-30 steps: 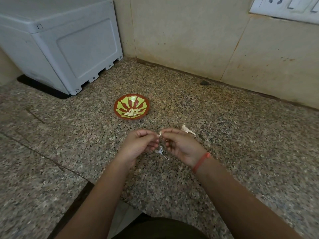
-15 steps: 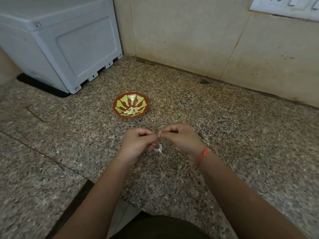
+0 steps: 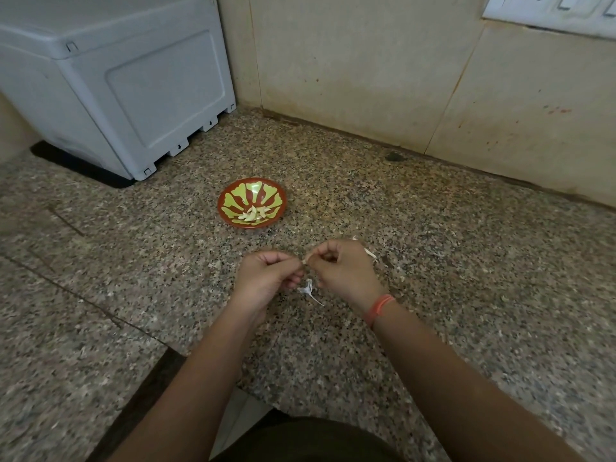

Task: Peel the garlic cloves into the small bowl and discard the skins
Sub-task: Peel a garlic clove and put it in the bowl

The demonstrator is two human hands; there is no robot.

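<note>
Speckled granite tabletop (image 3: pixel 133 261), brown-grey, meeting a beige tiled wall (image 3: pixel 350 78) at the back. Thin seams run across the stone on the left. White switch plate (image 3: pixel 550 8) in the upper right corner of the wall; dark spot (image 3: pixel 395 157) at the wall's foot.

Grey plastic box (image 3: pixel 133 88) stands far left on a black mat (image 3: pixel 83 168), well apart from the work.

Bowl (image 3: pixel 221 208), red with a yellow-green pattern, sits mid-tabletop just beyond the hands. Peeled cloves (image 3: pixel 253 213) lie in its near side.

Left grip (image 3: pixel 263 278) and right grip (image 3: pixel 346 275) are held close together above the stone, fingers curled in. Both pinch one small pale clove (image 3: pixel 305 260) between thumb and fingertips; little of it shows. Orange band (image 3: pixel 380 308) on the right wrist.

White skin (image 3: pixel 308 290) lies on the tabletop just below the hands. Another scrap (image 3: pixel 368 251) lies behind the right grip, partly hidden by it. Nothing stands between hands and bowl.
</note>
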